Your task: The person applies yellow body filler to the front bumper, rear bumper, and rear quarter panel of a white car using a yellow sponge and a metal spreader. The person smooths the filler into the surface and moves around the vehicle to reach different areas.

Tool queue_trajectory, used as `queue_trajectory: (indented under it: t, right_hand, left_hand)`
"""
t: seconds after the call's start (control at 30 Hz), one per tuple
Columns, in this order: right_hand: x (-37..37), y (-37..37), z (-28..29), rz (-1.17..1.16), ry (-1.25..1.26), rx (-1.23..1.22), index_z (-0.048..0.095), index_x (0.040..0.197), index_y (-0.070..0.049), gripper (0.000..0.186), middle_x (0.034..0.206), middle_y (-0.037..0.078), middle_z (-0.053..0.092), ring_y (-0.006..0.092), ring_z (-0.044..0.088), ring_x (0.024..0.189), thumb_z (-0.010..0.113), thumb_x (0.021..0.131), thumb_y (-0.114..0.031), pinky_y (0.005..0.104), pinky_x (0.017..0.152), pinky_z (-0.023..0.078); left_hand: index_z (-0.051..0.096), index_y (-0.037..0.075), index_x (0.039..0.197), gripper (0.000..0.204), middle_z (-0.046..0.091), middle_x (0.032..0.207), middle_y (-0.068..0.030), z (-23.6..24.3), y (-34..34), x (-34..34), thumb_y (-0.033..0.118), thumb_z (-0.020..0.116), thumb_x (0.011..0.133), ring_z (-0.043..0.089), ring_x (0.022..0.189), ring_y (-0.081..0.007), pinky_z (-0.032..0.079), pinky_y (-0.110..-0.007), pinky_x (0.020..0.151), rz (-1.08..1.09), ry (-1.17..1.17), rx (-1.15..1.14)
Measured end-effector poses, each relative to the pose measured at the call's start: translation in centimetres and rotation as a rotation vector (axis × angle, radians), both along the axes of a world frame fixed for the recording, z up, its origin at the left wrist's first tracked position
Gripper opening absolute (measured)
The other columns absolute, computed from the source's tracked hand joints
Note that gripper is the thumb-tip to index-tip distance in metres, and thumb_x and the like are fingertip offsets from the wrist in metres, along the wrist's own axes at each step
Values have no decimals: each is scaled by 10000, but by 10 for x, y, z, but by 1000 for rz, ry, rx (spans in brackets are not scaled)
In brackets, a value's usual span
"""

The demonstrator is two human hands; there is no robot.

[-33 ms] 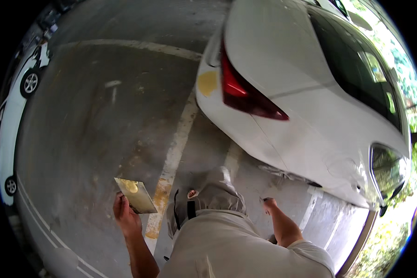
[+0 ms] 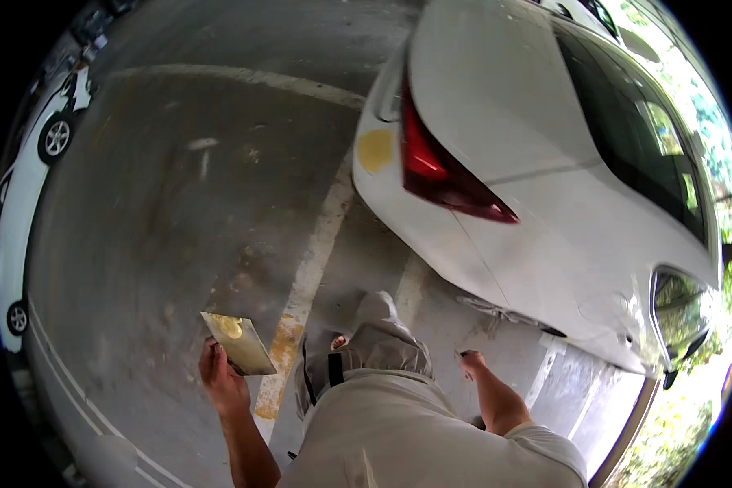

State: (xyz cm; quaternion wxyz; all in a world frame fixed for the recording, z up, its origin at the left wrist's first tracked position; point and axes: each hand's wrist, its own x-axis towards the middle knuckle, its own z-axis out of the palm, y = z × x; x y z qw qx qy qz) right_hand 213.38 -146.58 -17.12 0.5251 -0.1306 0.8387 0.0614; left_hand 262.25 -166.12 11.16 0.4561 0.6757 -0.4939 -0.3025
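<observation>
My left hand grips a flat, pale rectangular board by its near-left edge, held out over the floor. A lump of yellow putty sits on the board's far-left part. Out to the right, my right hand is closed around a small thin tool; only a dark bit of it shows, so its kind is unclear. Ahead of me stands a white car, touched by neither hand. On its rear bumper, beside the red tail light, is a smooth yellow patch.
Grey concrete floor with worn white painted lines spreads ahead and left. Another white car stands at the far left. Greenery shows past a kerb-like edge at the right.
The car with the yellow patch appears slightly farther right and lower, as my view has turned a little. Both hands keep their places and their holds.
</observation>
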Motion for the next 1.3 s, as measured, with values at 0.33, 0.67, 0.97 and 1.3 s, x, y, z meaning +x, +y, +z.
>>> queue_trajectory:
  t: [0.33, 0.67, 0.97, 1.3]
  right_hand:
    - [30, -115, -82, 1567, -379, 96, 673, 905, -54, 254, 853, 112, 687, 296, 672, 707, 619, 659, -84, 412, 600, 573]
    - [119, -327, -63, 1565, -433, 190, 698, 833, -65, 290, 969, 106, 674, 268, 645, 903, 741, 553, -126, 359, 777, 551]
    - [208, -566, -111, 862, -348, 139, 697, 829, -64, 207, 860, 112, 689, 293, 660, 807, 548, 714, -152, 412, 689, 533]
    - [199, -814, -219, 272, -289, -60, 687, 882, -60, 213, 916, 125, 670, 251, 623, 857, 581, 780, -214, 396, 707, 482]
  left_hand:
    - [527, -32, 1170, 273, 541, 1160, -101, -41, -175, 56, 115, 437, 959, 502, 1085, -196, 446, -327, 883, 350, 716, 119]
    - [547, -27, 1117, 256, 526, 1106, -75, -73, -487, 83, 138, 424, 965, 505, 1049, -174, 423, -302, 888, 70, 519, 123]
    - [571, 8, 1029, 165, 568, 1036, -49, -73, -844, 71, 111, 508, 916, 518, 997, -134, 408, -277, 860, -221, 848, 229]
    - [576, 10, 986, 144, 600, 943, -45, -47, -1154, -91, 104, 549, 881, 551, 886, -143, 414, -278, 811, -488, 834, 268]
